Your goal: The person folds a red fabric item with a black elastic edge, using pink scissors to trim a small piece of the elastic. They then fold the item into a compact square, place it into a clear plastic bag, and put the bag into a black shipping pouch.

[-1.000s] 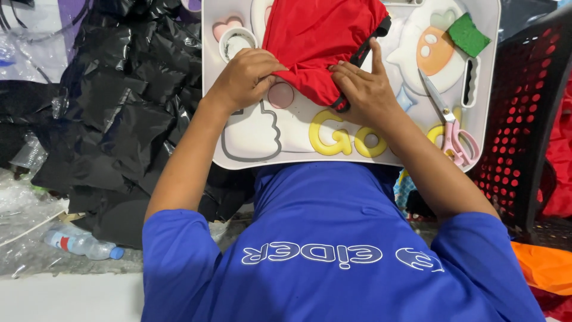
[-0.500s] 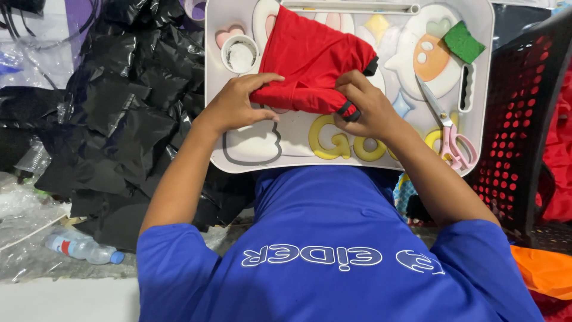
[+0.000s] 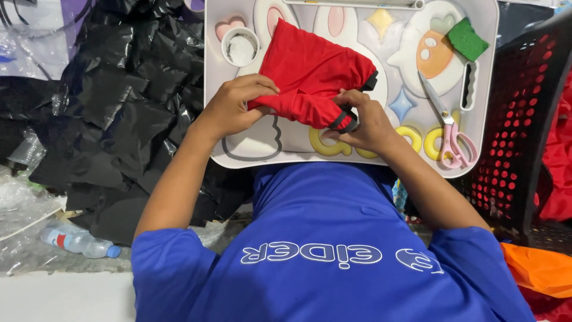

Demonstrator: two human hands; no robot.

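Note:
A red cloth with black trim (image 3: 313, 71) lies folded on a white lap tray (image 3: 488, 71) with cartoon shapes. My left hand (image 3: 235, 107) grips the cloth's near left edge. My right hand (image 3: 363, 122) pinches its near right corner at the black trim. Pink-handled scissors (image 3: 450, 134) rest on the tray to the right of my right hand. A small white cup (image 3: 240, 46) sits in the tray's far left, and a green sponge (image 3: 466, 39) at its far right.
Crumpled black plastic sheets (image 3: 113, 113) pile up on the left. A plastic bottle (image 3: 77, 241) lies on the floor at lower left. A dark perforated basket (image 3: 524, 137) stands to the right, with orange cloth (image 3: 536, 268) below it.
Both hands have drawn the red cloth nearer and folded it smaller. The view has shifted, so the tray sits lower in the picture.

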